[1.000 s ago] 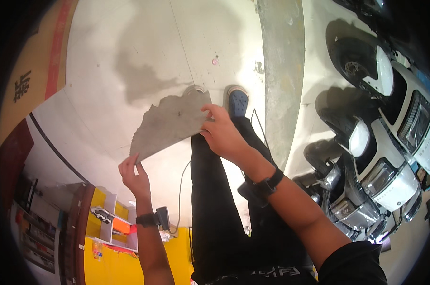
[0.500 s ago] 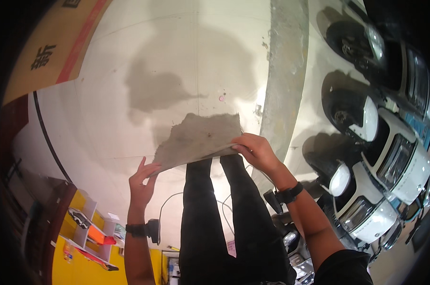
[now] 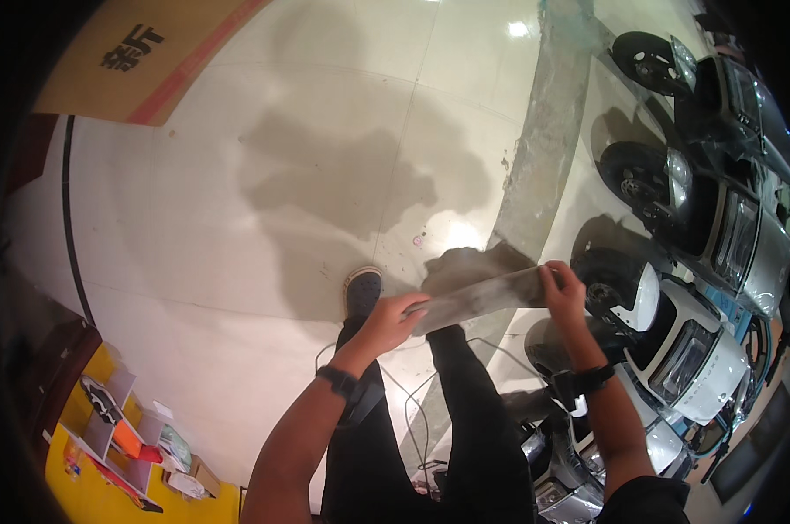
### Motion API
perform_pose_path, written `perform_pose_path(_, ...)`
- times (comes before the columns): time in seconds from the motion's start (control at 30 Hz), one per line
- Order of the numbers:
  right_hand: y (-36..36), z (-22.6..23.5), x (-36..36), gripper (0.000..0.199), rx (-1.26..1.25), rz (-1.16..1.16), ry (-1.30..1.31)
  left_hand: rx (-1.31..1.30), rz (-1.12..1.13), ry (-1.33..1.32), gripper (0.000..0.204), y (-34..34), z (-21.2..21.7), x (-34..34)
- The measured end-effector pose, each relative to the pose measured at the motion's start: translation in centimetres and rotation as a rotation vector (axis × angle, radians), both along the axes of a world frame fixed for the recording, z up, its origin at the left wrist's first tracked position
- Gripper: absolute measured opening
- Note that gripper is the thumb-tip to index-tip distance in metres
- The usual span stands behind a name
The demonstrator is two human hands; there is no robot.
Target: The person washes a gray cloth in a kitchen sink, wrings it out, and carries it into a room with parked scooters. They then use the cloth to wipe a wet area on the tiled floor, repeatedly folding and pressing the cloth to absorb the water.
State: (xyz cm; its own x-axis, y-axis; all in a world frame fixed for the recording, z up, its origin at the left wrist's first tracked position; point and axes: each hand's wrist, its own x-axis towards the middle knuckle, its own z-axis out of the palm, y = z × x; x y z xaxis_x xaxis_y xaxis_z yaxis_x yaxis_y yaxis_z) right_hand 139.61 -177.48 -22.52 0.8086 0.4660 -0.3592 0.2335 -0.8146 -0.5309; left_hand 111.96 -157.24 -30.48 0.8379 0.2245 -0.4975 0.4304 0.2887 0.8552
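Note:
A grey cloth (image 3: 484, 295) with ragged edges is stretched between my hands in front of my legs. One edge is folded over into a band, and the rest hangs beyond it above the floor. My left hand (image 3: 388, 325) pinches the band's left end, close to my dark shoe (image 3: 363, 292). At the right end, slightly farther forward, the thumb and fingers of my right hand (image 3: 564, 293) are closed on the cloth. A dark device is strapped to each wrist.
White and grey scooters (image 3: 705, 349) line the right side, their black wheels (image 3: 635, 175) toward me. A rough grey strip (image 3: 548, 131) crosses the pale floor (image 3: 194, 218). Cardboard (image 3: 116, 61) lies far left; a yellow unit with shelves (image 3: 124, 437) stands near left. Thin cables (image 3: 410, 393) run by my legs.
Both hands have moved right with the cloth, and its near edge is now folded into a wider band. My view has shifted, and my left shoe has come into sight.

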Motion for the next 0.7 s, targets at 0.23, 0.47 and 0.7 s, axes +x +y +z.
perform_pose_path(0.23,-3.1,-3.0,13.5,0.019,-0.206,0.257,-0.087,-0.02,0.064,-0.105,0.025,-8.3,-8.0,10.2)
perform_pose_path(0.47,7.5,-20.9,22.9,0.026,0.002,0.609,-0.306,0.223,0.382,0.143,0.027,-8.9,-20.8,16.8)
perform_pose_path(0.7,5.1,-38.6,15.3,0.053,-0.076,0.345,-0.486,0.981,0.099,0.108,0.058,-4.8,-29.0,21.4)
